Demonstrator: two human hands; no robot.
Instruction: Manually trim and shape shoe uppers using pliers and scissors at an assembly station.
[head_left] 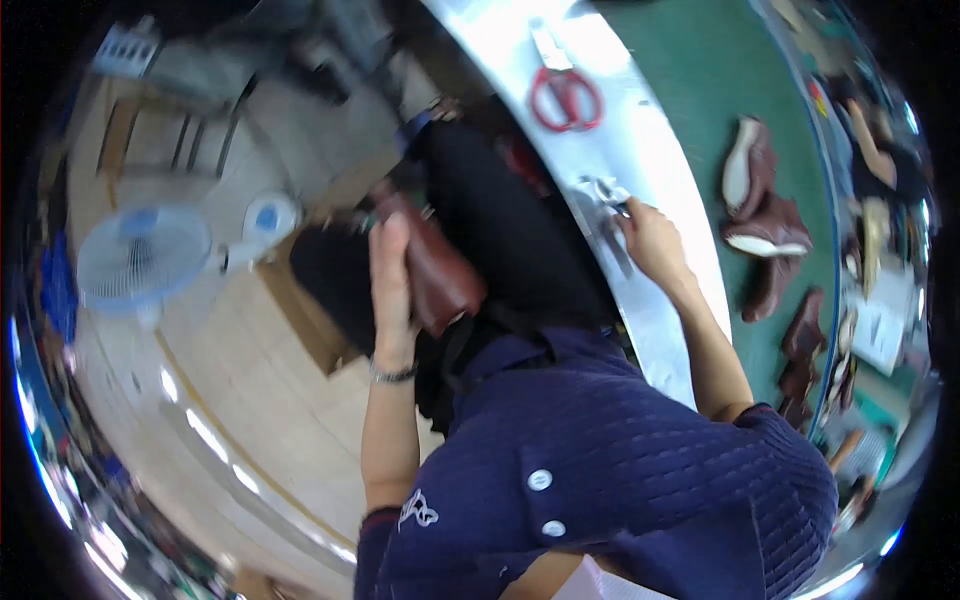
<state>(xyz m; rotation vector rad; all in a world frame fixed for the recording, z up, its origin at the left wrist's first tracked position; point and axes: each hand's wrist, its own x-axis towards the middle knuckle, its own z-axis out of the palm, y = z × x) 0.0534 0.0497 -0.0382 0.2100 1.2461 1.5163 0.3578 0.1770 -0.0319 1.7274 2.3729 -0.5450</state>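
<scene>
My left hand [390, 270] is wrapped round a reddish-brown leather shoe [440, 277], held above my lap. The shoe lies tilted, and the hand hides part of its side. Over the shiny metal tabletop [648, 140] on the right, my right hand [652, 240] closes its fingers on the dark handle of a small metal tool [604, 191]. Blur keeps the tool's exact kind from showing. Farther up the same tabletop lies a pair of scissors [566, 98] with red handles.
Beyond the tabletop runs a green conveyor belt [690, 60] carrying several brown shoes [770, 230]. A standing fan [145, 257] is on the floor at left, near a cardboard box [310, 315]. A co-worker [880, 150] is at the far right.
</scene>
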